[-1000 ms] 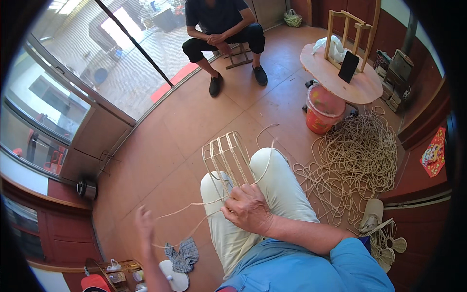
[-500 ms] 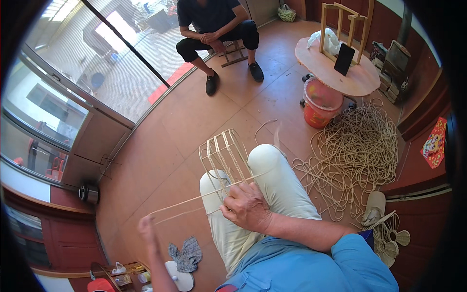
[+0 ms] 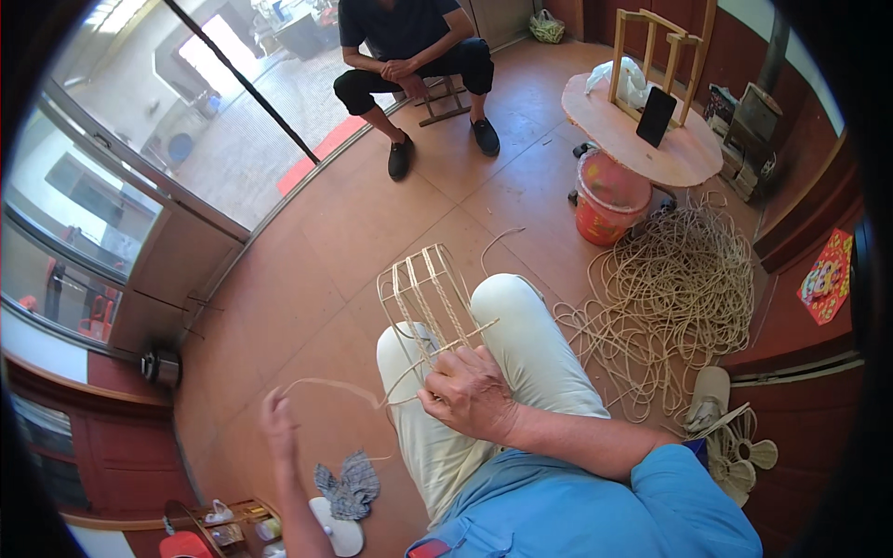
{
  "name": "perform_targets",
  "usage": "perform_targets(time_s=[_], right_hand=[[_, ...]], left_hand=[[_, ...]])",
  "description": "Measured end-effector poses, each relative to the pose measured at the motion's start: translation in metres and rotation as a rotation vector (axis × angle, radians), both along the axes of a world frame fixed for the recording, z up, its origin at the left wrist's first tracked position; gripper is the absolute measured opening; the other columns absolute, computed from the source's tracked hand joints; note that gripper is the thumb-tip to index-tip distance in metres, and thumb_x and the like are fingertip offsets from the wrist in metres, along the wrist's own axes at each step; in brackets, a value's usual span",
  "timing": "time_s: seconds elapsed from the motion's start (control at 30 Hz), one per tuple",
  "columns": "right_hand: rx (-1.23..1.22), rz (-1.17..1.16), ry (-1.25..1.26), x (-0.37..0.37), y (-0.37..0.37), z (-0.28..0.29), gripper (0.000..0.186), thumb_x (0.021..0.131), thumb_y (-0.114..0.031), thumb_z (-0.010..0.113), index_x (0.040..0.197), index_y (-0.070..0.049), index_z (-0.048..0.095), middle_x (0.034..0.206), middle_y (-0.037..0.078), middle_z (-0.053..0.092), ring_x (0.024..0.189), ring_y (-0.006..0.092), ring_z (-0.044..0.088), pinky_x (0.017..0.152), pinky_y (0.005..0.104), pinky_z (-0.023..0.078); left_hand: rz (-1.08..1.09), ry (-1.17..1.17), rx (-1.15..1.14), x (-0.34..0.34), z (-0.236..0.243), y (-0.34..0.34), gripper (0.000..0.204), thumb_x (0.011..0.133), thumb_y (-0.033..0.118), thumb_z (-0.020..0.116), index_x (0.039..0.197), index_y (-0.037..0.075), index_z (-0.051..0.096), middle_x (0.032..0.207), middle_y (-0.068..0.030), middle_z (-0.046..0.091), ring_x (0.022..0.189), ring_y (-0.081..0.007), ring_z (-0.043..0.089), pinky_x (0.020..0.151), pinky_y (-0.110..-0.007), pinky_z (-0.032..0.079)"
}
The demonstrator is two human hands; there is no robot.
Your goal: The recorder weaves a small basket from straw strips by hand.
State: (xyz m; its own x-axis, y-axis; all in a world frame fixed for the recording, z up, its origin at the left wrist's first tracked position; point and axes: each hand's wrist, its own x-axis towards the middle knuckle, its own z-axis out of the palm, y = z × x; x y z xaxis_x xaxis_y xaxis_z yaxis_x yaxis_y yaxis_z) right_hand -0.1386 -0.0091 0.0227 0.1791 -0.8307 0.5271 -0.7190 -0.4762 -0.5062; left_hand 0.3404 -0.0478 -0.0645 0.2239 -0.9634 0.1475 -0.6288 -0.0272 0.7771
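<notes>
A small open frame of pale cane ribs (image 3: pixel 423 288) rests on my lap, between my knees in white trousers. My right hand (image 3: pixel 470 395) grips its near end, fingers closed on the ribs. A long pale cane strand (image 3: pixel 349 389) runs from that frame out to the left. My left hand (image 3: pixel 277 423) is raised at the lower left and pinches the far end of the strand, pulling it sideways.
A big tangle of loose cane (image 3: pixel 674 298) lies on the tiled floor at my right, by an orange bucket (image 3: pixel 609 195) under a round wooden table (image 3: pixel 637 126). A person in dark clothes (image 3: pixel 409 56) sits on a stool ahead. Slippers and a cloth (image 3: pixel 346 484) lie near my feet.
My left hand has risen and moved rightward, closer to the frame, so the strand now sags shorter. My right hand keeps its hold on the frame.
</notes>
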Motion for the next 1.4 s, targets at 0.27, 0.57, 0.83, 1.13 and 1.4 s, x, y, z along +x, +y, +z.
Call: perform_targets(time_s=[0.27, 0.57, 0.83, 1.13, 1.4], right_hand=[[-0.002, 0.024, -0.031, 0.002, 0.001, 0.005, 0.021, 0.089, -0.029, 0.084, 0.080, -0.016, 0.070, 0.092, 0.001, 0.062, 0.090, 0.0228, 0.061, 0.082, 0.0429, 0.042], [-0.001, -0.004, -0.020, -0.001, -0.002, 0.007, 0.017, 0.088, -0.026, 0.082, 0.080, -0.016, 0.070, 0.091, 0.001, 0.061, 0.088, 0.0235, 0.060, 0.080, 0.0424, 0.043], [-0.019, -0.007, -0.045, 0.004, 0.004, 0.006, 0.018, 0.088, -0.026, 0.081, 0.080, -0.015, 0.069, 0.090, 0.001, 0.062, 0.089, 0.0246, 0.062, 0.081, 0.0434, 0.044], [0.034, 0.089, -0.145, -0.009, -0.001, 0.006, 0.015, 0.092, -0.017, 0.081, 0.085, -0.011, 0.069, 0.092, 0.013, 0.064, 0.086, 0.0360, 0.065, 0.078, 0.0513, 0.046], [0.258, 0.213, -0.263, -0.036, -0.007, 0.021, 0.017, 0.097, -0.001, 0.074, 0.112, -0.007, 0.075, 0.104, 0.013, 0.068, 0.095, 0.0374, 0.069, 0.086, 0.0477, 0.054]], left_hand=[[-0.331, 0.138, 0.097, -0.256, 0.083, 0.044, 0.025, 0.114, 0.018, 0.066, 0.103, -0.001, 0.077, 0.087, -0.0028, 0.073, 0.081, -0.0104, 0.065, 0.074, -0.029, 0.054], [0.278, -0.820, -0.212, -0.137, 0.064, 0.046, 0.017, 0.110, 0.010, 0.067, 0.117, -0.001, 0.078, 0.097, -0.0099, 0.073, 0.086, -0.0152, 0.068, 0.075, -0.034, 0.055], [-0.129, 0.517, 0.028, -0.325, 0.094, 0.100, 0.030, 0.115, 0.007, 0.061, 0.139, -0.006, 0.071, 0.125, -0.0102, 0.077, 0.114, -0.0172, 0.072, 0.103, -0.033, 0.057], [0.032, 1.081, 0.270, -0.322, 0.069, 0.086, 0.033, 0.115, 0.020, 0.067, 0.135, -0.004, 0.075, 0.123, -0.0084, 0.078, 0.109, -0.0133, 0.072, 0.101, -0.030, 0.058], [-0.045, 1.392, 0.308, -0.325, 0.057, 0.072, 0.024, 0.112, 0.021, 0.071, 0.128, 0.004, 0.076, 0.118, -0.0054, 0.080, 0.107, -0.0127, 0.074, 0.100, -0.030, 0.056]])
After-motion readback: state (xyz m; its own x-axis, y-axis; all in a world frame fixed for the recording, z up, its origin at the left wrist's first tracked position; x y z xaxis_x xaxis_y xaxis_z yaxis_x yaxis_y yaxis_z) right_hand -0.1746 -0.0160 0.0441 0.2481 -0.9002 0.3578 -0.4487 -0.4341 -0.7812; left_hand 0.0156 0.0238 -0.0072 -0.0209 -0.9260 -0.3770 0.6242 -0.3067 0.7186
